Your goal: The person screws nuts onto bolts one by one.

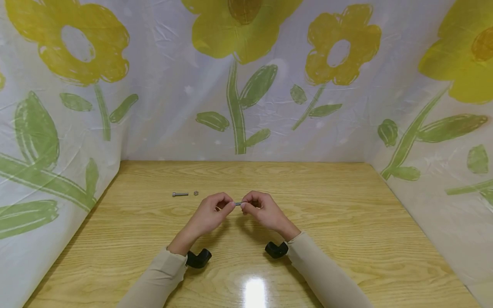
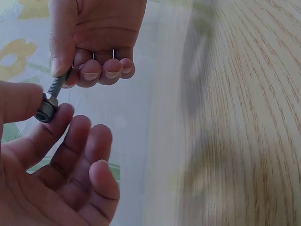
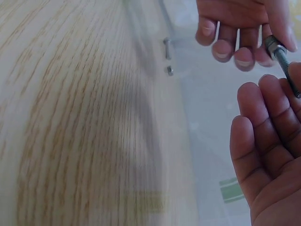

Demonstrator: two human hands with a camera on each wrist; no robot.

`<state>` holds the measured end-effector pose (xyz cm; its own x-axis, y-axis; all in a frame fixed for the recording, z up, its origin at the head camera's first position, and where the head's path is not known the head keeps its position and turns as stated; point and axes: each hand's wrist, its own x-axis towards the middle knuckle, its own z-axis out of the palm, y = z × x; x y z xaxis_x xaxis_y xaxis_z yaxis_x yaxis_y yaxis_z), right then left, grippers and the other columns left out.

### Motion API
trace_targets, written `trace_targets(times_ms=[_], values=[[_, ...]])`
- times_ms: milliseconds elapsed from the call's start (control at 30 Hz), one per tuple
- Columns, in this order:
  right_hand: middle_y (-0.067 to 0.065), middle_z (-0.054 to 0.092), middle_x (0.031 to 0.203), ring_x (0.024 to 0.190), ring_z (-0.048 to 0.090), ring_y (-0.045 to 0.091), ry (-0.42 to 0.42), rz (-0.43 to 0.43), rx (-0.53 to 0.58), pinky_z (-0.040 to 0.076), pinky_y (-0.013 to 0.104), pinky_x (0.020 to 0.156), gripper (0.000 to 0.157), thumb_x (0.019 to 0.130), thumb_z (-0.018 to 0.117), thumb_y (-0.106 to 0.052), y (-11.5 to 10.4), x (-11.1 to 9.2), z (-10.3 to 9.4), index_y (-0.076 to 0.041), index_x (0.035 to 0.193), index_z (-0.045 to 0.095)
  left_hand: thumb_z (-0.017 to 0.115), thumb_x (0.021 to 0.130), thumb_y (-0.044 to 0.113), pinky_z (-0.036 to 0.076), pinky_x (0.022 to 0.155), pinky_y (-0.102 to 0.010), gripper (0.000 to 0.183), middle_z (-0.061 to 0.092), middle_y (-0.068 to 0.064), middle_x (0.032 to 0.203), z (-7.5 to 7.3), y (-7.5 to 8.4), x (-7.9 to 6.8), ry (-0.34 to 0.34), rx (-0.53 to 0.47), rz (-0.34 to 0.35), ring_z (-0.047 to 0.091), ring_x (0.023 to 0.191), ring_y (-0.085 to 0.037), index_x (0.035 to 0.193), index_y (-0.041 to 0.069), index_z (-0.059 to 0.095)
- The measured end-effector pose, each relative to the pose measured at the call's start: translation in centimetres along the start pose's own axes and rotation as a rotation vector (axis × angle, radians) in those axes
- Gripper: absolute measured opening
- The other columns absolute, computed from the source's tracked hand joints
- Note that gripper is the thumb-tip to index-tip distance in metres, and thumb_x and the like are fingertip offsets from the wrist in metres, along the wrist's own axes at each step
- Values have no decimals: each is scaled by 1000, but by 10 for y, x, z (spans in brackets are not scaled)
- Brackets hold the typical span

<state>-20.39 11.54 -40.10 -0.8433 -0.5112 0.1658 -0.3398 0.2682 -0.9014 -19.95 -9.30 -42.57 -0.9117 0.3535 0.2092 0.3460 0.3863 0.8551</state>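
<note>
Between my two hands is a socket-head bolt (image 1: 238,204), held above the table. The left hand (image 1: 211,214) pinches its head between thumb and forefinger. My right hand (image 1: 269,212) pinches the threaded end, with thumb and forefinger on the tip. In the left wrist view the bolt (image 2: 57,86) slants, and a lighter collar, seemingly a nut (image 2: 52,100), sits close against its head. The right wrist view shows the same bolt (image 3: 283,61) from the other side. The other fingers of both hands are loosely bent and hold nothing.
A second bolt (image 1: 180,194) lies on the wooden table (image 1: 331,265) beyond and left of the hands, with a loose nut (image 1: 196,193) just right of it. A flower-printed cloth (image 1: 161,107) hangs behind and along both sides. Black wrist mounts (image 1: 199,259) jut inward.
</note>
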Motion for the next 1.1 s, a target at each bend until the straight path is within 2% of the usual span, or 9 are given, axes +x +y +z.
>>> trace_targets(times_ms=[133,233,333,467,700,967,1100], values=[[19,63,86,73,59,17,3,-3,3,43,27,63,13,97,56,-9,1,0,0,1,95,63,54,99,31,47,69,-36,21,61,-3,83,0,-1,0,-3,9,-13,58,77,-16,92,15,66],[20,63,86,73,59,17,3,-4,1,43,27,63,14,97,56,-9,0,0,0,3,95,63,59,96,34,47,68,-35,18,60,1,86,0,-1,0,2,-10,-20,58,78,-16,99,16,65],[20,63,87,74,59,17,5,-4,-1,43,27,63,13,97,56,-8,0,0,0,2,95,63,66,92,27,47,66,-33,19,61,0,92,0,0,0,0,-32,-6,58,80,-16,106,16,62],[21,63,86,73,59,17,9,0,7,43,27,63,14,97,55,-7,0,0,1,5,96,62,67,91,14,46,65,-31,14,61,1,91,1,0,0,2,-31,22,57,81,-16,103,15,60],[20,63,86,73,60,15,-10,7,-6,47,30,67,12,98,55,-9,2,1,1,-2,94,63,63,94,18,48,69,-35,6,62,3,90,0,2,0,5,-28,-1,58,81,-15,99,14,63],[13,65,84,78,59,38,13,16,19,42,27,62,21,97,58,-18,34,7,3,2,98,63,68,90,14,46,70,-36,9,61,3,88,-1,3,0,22,-12,-30,58,80,-16,98,14,64],[7,65,82,78,60,37,23,-2,-4,45,29,64,17,96,60,-23,36,8,2,-7,95,65,69,89,13,46,68,-35,8,62,3,86,-1,3,0,34,4,-27,58,79,-15,96,14,64]])
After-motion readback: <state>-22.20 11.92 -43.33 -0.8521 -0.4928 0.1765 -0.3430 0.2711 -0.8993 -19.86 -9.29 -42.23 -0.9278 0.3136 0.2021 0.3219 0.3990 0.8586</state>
